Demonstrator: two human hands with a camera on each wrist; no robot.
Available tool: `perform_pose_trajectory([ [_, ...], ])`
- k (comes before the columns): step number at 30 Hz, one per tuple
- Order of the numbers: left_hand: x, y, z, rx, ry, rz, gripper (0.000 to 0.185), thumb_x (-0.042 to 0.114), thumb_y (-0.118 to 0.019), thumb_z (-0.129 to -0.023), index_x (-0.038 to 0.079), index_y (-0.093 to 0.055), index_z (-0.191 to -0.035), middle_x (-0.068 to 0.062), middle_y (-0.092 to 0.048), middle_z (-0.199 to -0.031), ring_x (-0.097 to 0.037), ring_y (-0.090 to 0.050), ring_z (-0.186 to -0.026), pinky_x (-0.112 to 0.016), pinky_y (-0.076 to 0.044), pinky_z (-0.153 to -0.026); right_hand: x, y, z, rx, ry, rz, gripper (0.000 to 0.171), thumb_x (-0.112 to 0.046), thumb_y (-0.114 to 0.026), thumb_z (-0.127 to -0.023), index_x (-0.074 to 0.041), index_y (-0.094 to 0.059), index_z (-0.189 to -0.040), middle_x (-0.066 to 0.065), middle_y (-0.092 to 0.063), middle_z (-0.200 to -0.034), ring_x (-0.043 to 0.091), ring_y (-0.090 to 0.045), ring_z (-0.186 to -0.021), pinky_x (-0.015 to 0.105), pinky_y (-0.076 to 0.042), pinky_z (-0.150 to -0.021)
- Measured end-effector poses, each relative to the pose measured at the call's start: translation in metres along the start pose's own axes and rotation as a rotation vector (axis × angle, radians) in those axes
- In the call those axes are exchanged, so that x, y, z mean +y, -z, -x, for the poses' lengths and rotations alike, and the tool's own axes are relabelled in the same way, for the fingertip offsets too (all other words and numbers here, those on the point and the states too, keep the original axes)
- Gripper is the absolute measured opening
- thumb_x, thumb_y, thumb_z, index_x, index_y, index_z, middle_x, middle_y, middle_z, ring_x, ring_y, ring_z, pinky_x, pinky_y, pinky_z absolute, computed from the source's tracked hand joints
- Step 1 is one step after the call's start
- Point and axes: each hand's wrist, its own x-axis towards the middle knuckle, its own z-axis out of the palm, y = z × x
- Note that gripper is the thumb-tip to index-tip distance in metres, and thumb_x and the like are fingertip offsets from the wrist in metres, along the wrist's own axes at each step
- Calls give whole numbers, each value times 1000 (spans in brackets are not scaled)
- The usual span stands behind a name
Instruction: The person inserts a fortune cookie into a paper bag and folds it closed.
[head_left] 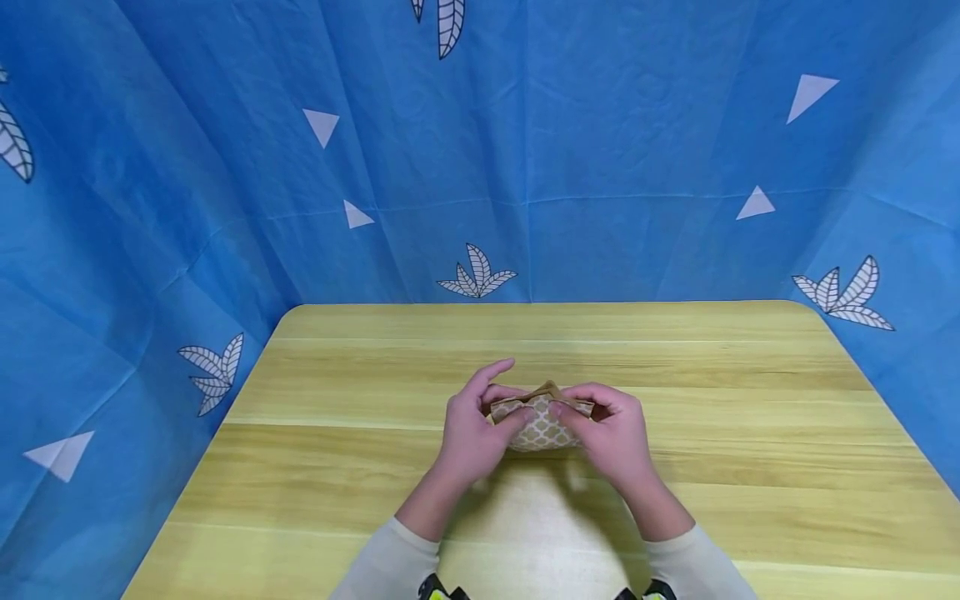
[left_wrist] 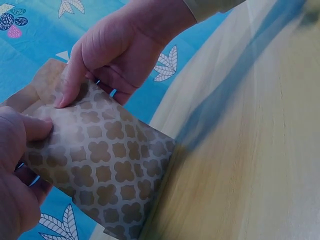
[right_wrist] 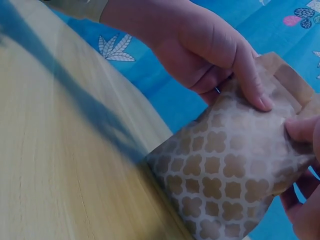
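Both hands pinch the top edge of a small patterned paper bag (head_left: 542, 423) standing mid-tabletop (head_left: 675, 367): left hand (head_left: 471, 433) and right hand (head_left: 613, 433), fingers curled on its rim. Looks like the mouth-opening step; next move likely needs the edges pulled apart evenly without tearing.

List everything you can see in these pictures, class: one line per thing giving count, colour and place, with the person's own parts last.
Paper bag: one, brown with a white quatrefoil pattern, standing on the table's middle, held at its top between both hands.
Table: one, light yellow-green wood grain, filling the lower half of the head view.
Backdrop cloth: one, blue with white leaves and triangles, hanging behind and beside the table.
Sleeves: two, pale beige, at the bottom edge.
Left hand: one, pinching the bag's top left.
Right hand: one, pinching the bag's top right.
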Motion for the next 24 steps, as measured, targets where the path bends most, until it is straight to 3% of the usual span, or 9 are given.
perform_pose_trajectory([
  [7, -14, -4, -3, 54, 79, -15, 54, -8, -78, -81, 0, -59, -131, -11, -74, -88, -22, -68, -76, -26, -51, -65, 1, 2, -1, -65, -45, -15, 19, 12, -75, -82, 6, -73, -100, 14, -73, -97, 17, -68, -85, 25, -55, -65],
  [11, -33, -6, -4, 102, 119, -12, 55, 1, -82, -80, 7, -62, -131, -9, -69, -71, -12, -49, -52, -20, -38, -47, 3, 3, -2, -95, -77, 2, 23, 6, -75, -85, 2, -74, -108, 12, -73, -101, 19, -68, -86, 28, -56, -64],
  [14, -43, -6, -3, 121, 103, 7, 54, 7, -85, -78, 11, -65, -128, -7, -68, -66, -9, -46, -47, -19, -37, -44, 3, 3, -2, -106, -89, 2, 24, 5, -76, -85, 1, -74, -108, 12, -72, -102, 17, -68, -83, 28, -56, -63],
  [17, -46, -6, -2, 125, 67, 20, 50, 8, -85, -78, 12, -67, -125, -6, -67, -66, -9, -46, -45, -20, -38, -42, 3, 2, -2, -114, -93, 16, 25, 4, -78, -84, 1, -74, -108, 11, -72, -99, 11, -61, -65, 25, -50, -52],
  [21, -45, -6, -2, 106, 47, 39, 48, 2, -82, -80, 12, -67, -125, -8, -72, -73, -12, -55, -48, -22, -43, -41, 4, 2, -1, -104, -82, 65, 27, 3, -80, -82, -1, -74, -108, 8, -72, -94, 6, -39, -47, 23, -35, -39],
  [24, -44, -6, -2, 102, 45, 34, 50, -1, -81, -80, 11, -66, -126, -6, -75, -85, -15, -68, -63, -25, -52, -49, 6, 2, -1, -86, -71, 85, 25, 4, -80, -81, 0, -74, -105, 8, -72, -92, 5, -35, -46, 24, -32, -38],
])
